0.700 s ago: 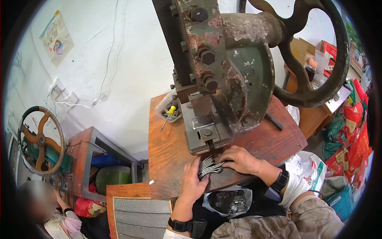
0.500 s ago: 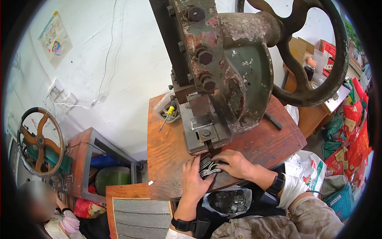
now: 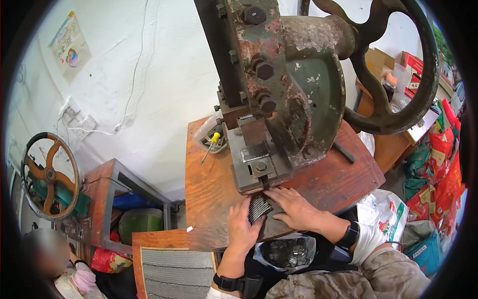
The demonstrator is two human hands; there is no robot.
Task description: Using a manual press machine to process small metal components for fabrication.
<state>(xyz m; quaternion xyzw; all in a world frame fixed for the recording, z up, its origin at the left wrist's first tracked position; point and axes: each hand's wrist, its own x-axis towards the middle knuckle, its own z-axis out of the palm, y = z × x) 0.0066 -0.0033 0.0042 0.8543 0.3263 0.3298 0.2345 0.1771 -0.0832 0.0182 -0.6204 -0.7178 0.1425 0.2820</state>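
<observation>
A small bundle of dark, ridged metal strips (image 3: 259, 208) lies on the wooden tabletop, just in front of the press's steel die block (image 3: 259, 175). My left hand (image 3: 241, 225) rests around its left and near sides, with fingers along the left edge and the thumb at the near end. My right hand (image 3: 296, 209) lies flat on the right, fingers stretched toward the front of the die block and thumb apart near the bundle. The fingertips of that hand touch close to the die's front slot. Whether they hold a small piece is too small to tell.
An old green press (image 3: 284, 84) with a large handwheel (image 3: 428, 65) towers over the table (image 3: 211, 174). A yellow-handled screwdriver (image 3: 214, 137) lies on a plastic tub of parts. A bag of dark metal pieces (image 3: 286, 251) sits below the table edge. Another person (image 3: 74, 284) is at lower left.
My right hand has moved off the bundle, its fingers straightening toward the die. The bundle lies more exposed beside my left hand. The view has shifted slightly.
</observation>
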